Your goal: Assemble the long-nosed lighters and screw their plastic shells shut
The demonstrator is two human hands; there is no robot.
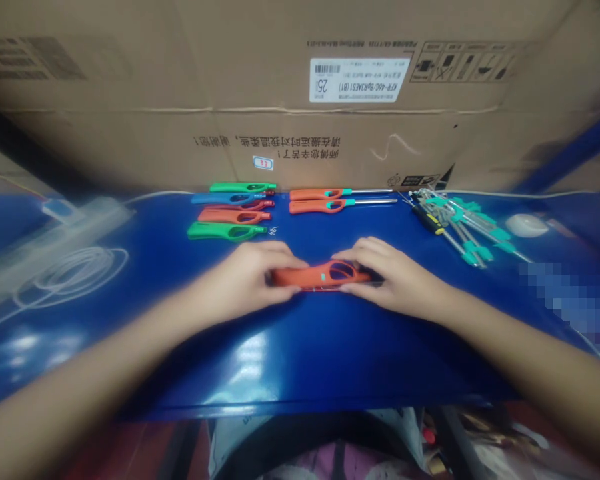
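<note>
Head view: a person's two bare hands meet at the middle of a blue table [310, 347].
Held thing: orange lighter body [325, 274], lying lengthwise left to right, low against the table surface, between the two hands.
Left hand [253, 279]: fingers curled over the body's left end, pinching it from above.
Right hand [393, 279]: fingers curled over the right end, gripping likewise; a hold at both ends probably keeps the long piece from twisting.
Back left: coloured handle shells [230, 213], green, blue and orange, laid parallel in a loose stack, apart from the hands.
Back centre: two orange lighters with metal rods [330, 199], side by side, rods pointing right.
Back right: teal-tipped rods [467, 230] in a fanned heap, a screwdriver [429, 220] touching them; a white rounded object [527, 225] lies beyond.
Far left: white coil [80, 268], blurred.
Rear edge: cardboard box [180, 80] walls off the table directly behind the rows.
Open room: bare table in front of the hands up to the near edge, and on both sides of them.
</note>
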